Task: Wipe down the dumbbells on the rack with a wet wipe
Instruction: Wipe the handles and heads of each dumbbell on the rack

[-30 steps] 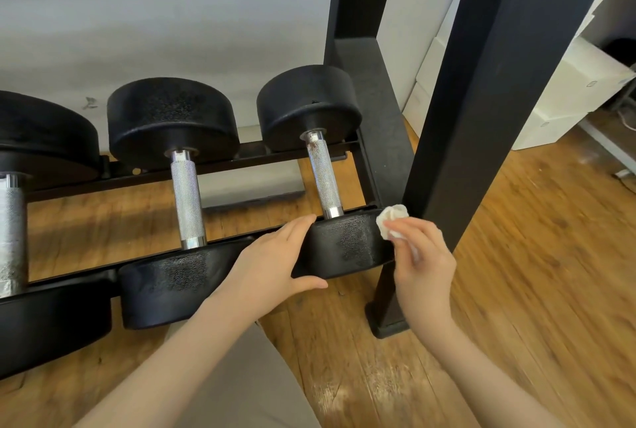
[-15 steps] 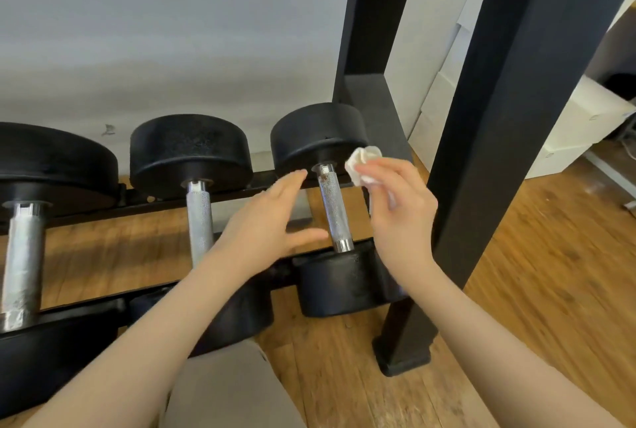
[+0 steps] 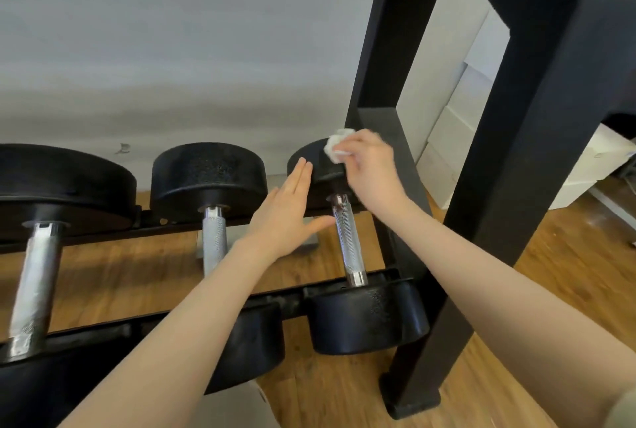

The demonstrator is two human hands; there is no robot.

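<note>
Head: right hand (image 3: pixel 373 169) grip pinches wipe (image 3: pixel 336 147); left hand (image 3: pixel 287 211) flat, rack post (image 3: pixel 516 187) beside.

We reach both bare forearms forward and upward from the lower edge of the view. Our left hand (image 3: pixel 285 217) is flat, its fingers (image 3: pixel 303 174) straight and pressed together, pointing up and away, the thumb spread out to the right. Our right hand (image 3: pixel 370 169) is farther forward and slightly higher, wrist bent, its fingers curled and pinching a crumpled white wipe (image 3: pixel 337 145) at the fingertips.
</note>
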